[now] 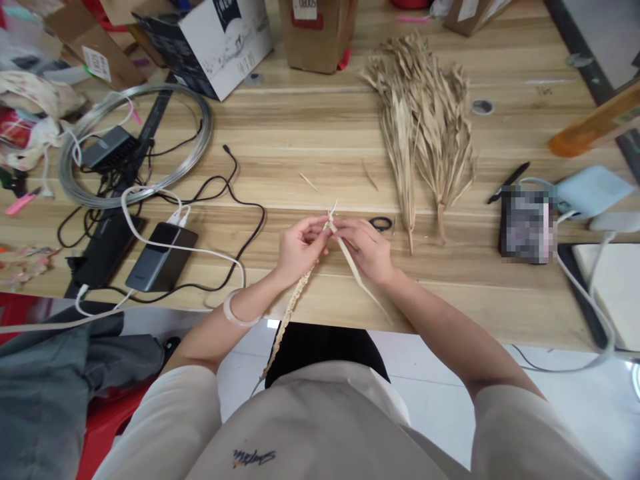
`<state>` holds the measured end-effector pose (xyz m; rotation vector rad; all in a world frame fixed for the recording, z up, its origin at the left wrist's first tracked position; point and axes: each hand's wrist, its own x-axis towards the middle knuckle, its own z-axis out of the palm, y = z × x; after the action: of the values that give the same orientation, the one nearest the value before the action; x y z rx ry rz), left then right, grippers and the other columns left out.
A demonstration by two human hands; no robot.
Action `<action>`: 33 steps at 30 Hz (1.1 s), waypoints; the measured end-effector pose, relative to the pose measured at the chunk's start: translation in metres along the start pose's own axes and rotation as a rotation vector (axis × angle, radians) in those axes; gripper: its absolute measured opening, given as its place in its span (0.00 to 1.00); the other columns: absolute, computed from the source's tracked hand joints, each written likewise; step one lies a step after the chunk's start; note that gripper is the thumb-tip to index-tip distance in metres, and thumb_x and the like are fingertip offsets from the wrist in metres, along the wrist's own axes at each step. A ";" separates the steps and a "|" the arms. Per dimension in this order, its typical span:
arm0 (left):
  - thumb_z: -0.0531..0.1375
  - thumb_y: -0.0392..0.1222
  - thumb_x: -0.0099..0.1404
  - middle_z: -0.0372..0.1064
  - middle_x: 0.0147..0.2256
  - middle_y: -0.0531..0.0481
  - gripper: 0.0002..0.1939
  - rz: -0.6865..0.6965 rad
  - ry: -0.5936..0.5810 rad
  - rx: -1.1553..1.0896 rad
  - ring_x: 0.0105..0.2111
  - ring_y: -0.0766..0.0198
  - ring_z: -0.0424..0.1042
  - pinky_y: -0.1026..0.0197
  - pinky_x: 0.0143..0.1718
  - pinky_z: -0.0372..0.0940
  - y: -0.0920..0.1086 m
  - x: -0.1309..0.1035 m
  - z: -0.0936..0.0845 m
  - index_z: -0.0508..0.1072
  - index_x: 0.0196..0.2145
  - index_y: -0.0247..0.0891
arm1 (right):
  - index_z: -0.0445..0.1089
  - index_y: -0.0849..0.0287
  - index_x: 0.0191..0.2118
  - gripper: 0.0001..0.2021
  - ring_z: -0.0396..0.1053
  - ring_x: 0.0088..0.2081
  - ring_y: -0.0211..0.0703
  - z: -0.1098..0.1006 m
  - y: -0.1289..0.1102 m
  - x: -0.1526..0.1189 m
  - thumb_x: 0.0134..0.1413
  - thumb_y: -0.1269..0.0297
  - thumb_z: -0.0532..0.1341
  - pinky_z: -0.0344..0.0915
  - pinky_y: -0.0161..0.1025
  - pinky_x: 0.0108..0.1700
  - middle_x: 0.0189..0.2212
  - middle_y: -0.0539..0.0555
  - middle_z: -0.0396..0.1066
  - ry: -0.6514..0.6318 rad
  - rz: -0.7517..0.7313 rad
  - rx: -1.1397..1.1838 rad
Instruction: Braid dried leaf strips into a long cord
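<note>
My left hand (pixel 301 250) pinches the upper end of a pale braided strip (pixel 291 312), which hangs down past the table's front edge toward my lap. Beside it, touching, my right hand (pixel 367 250) has its fingers closed at the same spot. From between the hands a flat pale strand (pixel 356 270) trails down to the right. A thin whitish tip (pixel 334 207) pokes up above the fingertips. Just beyond my right hand lies a black ring-shaped handle (pixel 381 223), partly hidden. Two bundles of dried leaves (pixel 435 127) lie farther back on the right.
The wooden table (pixel 300 133) bears a wire coil (pixel 207 133), a power bank (pixel 163 257) and tangled cables at left. Boxes (pixel 317 33) stand at the back. At right are a black pen (pixel 510 181), a light blue case (pixel 595 190) and a notebook (pixel 613 287).
</note>
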<state>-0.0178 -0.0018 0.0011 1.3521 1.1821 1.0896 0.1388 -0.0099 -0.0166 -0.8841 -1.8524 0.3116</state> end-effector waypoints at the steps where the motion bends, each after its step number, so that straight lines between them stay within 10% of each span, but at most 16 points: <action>1: 0.64 0.48 0.55 0.74 0.27 0.48 0.19 0.000 0.000 -0.001 0.18 0.71 0.69 0.73 0.10 0.58 0.000 0.000 0.000 0.73 0.42 0.33 | 0.71 0.56 0.37 0.07 0.72 0.44 0.45 0.000 0.001 0.000 0.59 0.69 0.55 0.70 0.46 0.46 0.41 0.57 0.74 0.003 0.004 -0.002; 16: 0.67 0.50 0.51 0.71 0.19 0.51 0.19 -0.079 -0.009 -0.099 0.16 0.70 0.68 0.72 0.09 0.57 0.005 0.001 0.004 0.74 0.35 0.31 | 0.71 0.54 0.41 0.11 0.73 0.43 0.46 0.008 0.002 -0.008 0.54 0.74 0.59 0.72 0.45 0.43 0.41 0.56 0.75 0.153 -0.079 -0.045; 33: 0.66 0.47 0.52 0.74 0.25 0.48 0.22 -0.081 -0.031 -0.057 0.18 0.69 0.71 0.72 0.13 0.60 0.004 0.002 0.003 0.73 0.41 0.31 | 0.69 0.54 0.40 0.09 0.69 0.46 0.43 0.003 0.005 -0.002 0.60 0.70 0.53 0.70 0.41 0.46 0.42 0.54 0.73 -0.056 -0.038 -0.191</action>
<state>-0.0146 -0.0006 0.0044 1.2628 1.1646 1.0334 0.1390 -0.0075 -0.0216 -0.9760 -1.9720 0.1384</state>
